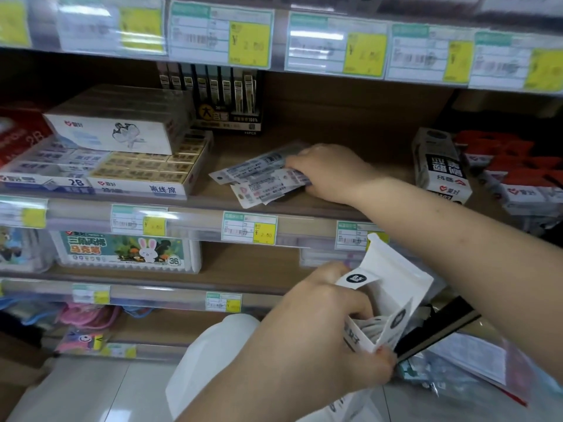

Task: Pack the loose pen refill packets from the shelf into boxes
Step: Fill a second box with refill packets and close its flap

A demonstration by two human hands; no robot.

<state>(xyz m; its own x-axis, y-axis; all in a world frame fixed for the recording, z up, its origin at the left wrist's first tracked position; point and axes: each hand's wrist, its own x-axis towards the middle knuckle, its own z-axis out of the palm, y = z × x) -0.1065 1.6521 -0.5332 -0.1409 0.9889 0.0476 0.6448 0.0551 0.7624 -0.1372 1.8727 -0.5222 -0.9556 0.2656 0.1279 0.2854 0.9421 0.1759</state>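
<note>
White open box [385, 303] gripped in the left hand [316, 324]; right hand [327, 172] clasps loose refill packets [262, 175] fanning toward nine o'clock; eraser trays [122, 169] beyond.

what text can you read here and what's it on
"2B": eraser tray front
"36": rabbit box
"2.50": yellow price tag
"0.5": flap of white box gripped by left hand
Packets under right hand, other tags: too blurred.
</note>
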